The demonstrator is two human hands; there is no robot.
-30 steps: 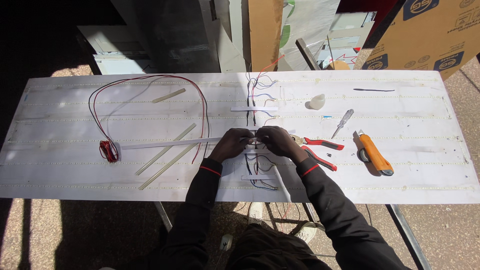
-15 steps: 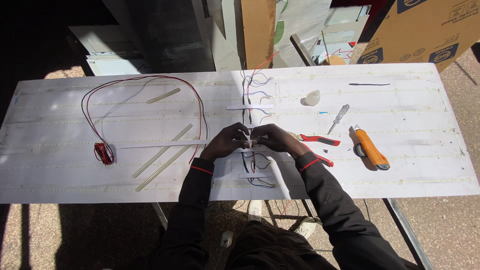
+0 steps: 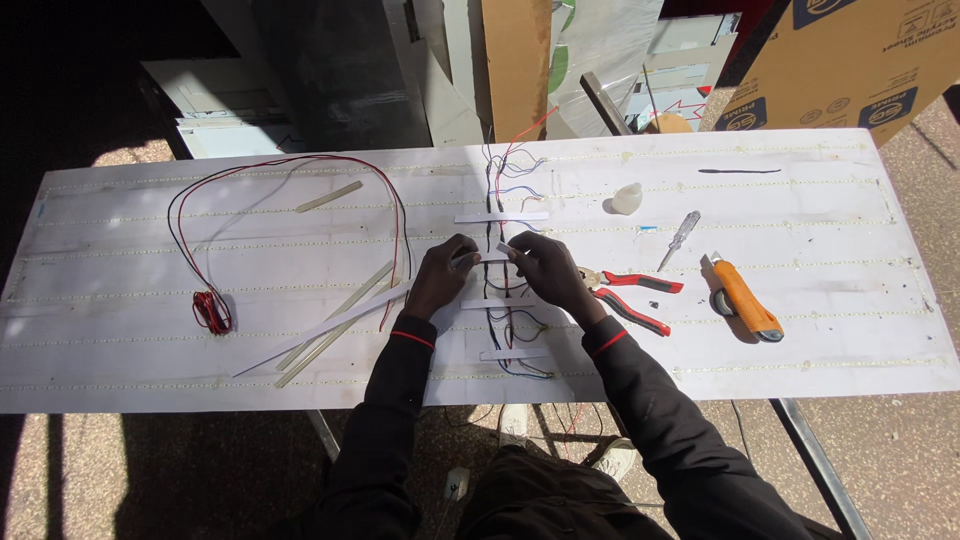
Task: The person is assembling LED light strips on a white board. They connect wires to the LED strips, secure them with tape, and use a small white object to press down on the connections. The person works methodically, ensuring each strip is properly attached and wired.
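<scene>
White strip (image 3: 497,250) pinched between both hands' fingertips (image 3: 510,251), over wires (image 3: 500,300)

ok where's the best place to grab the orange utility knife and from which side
Probably around the middle of the orange utility knife's body, coming from the right, its open side. It lies flat and slanted on the white board, dark tip toward the far left, so fingers can close across its narrow width clear of that tip. The red-handled pliers crowd its left.
</scene>
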